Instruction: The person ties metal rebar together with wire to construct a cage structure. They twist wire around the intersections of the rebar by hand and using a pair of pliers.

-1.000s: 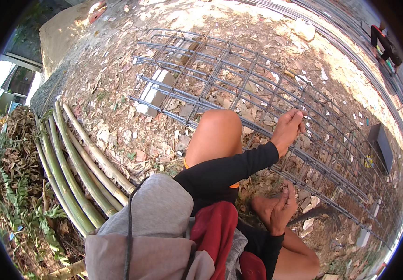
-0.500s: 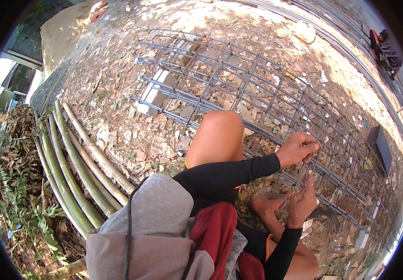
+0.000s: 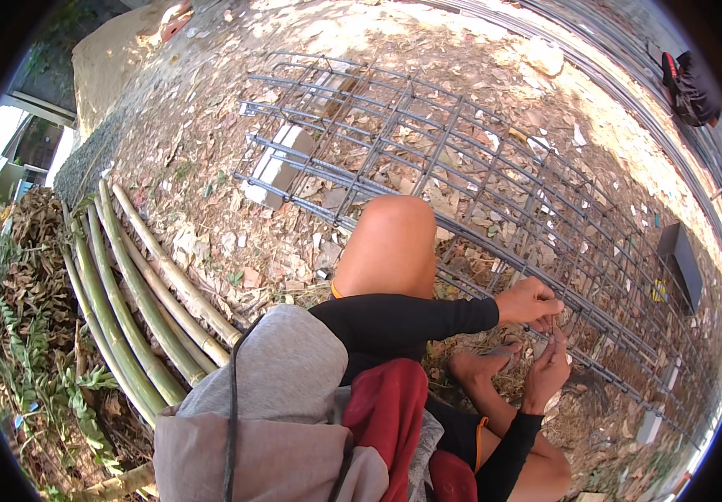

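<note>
A long cage of tied steel reinforcing bars (image 3: 494,248) lies across the ground in front of me, running from upper left to lower right. My left hand (image 3: 530,303) is at its near side, palm down, with thumb and fingers pinched together. Just below, my right hand (image 3: 548,373) points upward, its thumb and forefinger closed too. The fingertips of both hands nearly meet beside the near bars. Whatever they pinch is too thin and small to make out. My bare left knee (image 3: 390,243) is raised against the cage's near edge.
Pale blocks (image 3: 281,166) prop the cage's far left end. Bamboo poles (image 3: 131,284) lie at left by heaped dry leaves (image 3: 39,243). A dark box-like piece (image 3: 680,266) is right of the cage. Another person (image 3: 695,92) is at upper right, near long bars.
My left hand has come down off the upper bars toward my right hand, which has shifted slightly and curled its forefinger in. The person at upper right has bent or turned.
</note>
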### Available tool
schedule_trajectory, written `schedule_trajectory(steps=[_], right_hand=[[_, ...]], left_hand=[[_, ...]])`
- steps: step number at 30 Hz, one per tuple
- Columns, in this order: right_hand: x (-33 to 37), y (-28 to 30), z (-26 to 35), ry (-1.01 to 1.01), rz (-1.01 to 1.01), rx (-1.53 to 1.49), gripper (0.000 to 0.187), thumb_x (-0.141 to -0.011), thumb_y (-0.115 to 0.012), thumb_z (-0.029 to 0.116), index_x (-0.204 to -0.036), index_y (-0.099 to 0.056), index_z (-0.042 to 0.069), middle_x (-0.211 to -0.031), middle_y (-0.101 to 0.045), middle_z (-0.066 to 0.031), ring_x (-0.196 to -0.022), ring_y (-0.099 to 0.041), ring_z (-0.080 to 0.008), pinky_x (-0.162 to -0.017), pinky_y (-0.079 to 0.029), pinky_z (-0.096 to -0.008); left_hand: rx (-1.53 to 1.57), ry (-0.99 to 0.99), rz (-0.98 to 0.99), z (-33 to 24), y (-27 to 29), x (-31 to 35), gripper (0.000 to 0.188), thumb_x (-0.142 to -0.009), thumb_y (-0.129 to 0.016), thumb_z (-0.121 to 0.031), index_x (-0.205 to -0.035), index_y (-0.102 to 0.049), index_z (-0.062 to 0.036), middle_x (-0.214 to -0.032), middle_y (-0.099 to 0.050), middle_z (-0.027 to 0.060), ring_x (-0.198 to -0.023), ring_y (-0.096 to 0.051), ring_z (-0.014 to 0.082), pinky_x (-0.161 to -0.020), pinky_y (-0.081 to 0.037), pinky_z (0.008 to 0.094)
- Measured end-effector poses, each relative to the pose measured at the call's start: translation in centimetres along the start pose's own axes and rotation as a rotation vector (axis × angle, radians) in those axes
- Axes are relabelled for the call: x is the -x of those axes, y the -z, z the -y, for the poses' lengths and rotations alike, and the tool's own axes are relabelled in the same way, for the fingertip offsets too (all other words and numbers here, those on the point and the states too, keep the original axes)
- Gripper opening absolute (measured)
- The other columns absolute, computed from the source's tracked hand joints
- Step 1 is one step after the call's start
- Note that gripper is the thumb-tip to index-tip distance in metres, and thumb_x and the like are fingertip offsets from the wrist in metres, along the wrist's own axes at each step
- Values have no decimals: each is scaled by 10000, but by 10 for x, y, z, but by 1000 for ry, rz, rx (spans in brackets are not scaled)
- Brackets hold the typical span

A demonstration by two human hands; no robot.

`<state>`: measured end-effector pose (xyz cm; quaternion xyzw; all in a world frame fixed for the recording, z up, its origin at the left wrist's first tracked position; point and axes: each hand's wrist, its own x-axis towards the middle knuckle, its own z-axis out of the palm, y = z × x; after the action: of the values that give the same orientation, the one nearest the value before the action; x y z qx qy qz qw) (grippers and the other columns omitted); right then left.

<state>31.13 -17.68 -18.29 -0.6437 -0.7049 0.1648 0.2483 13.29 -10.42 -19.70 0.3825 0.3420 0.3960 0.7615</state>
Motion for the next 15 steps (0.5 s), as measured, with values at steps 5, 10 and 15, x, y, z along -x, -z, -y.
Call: schedule_trajectory(steps=[5,10,15], right_hand=[[11,-8,0,39,-31,47,271,-987,-514,80,-1241,-611,91,-1000,-691,-181,-797,-681,-308,-680,-509,-383],[8,9,16,-77,-29,-58,304,-955,-540,67,-1238,-626,137,-916,-688,-165,-731,-661,-317,-650,-504,-422],[9,-8,7,99,0,-103,323,-894,-602,67,-1194,-674,164,-867,-684,-132,-734,-656,-344,-626,-512,-417]], left_hand=[[91,151,25,8,9,4,425,-1011,-566,-360,-1006,-672,51,-884,-697,103,-798,-695,166,-733,-597,306],[134,284,-5,16,0,-8,394,-994,-600,-347,-1041,-663,38,-920,-697,98,-831,-686,168,-781,-590,310],[69,321,-105,26,38,1,220,-951,-675,-218,-1038,-665,-17,-920,-694,83,-823,-692,155,-765,-600,286]])
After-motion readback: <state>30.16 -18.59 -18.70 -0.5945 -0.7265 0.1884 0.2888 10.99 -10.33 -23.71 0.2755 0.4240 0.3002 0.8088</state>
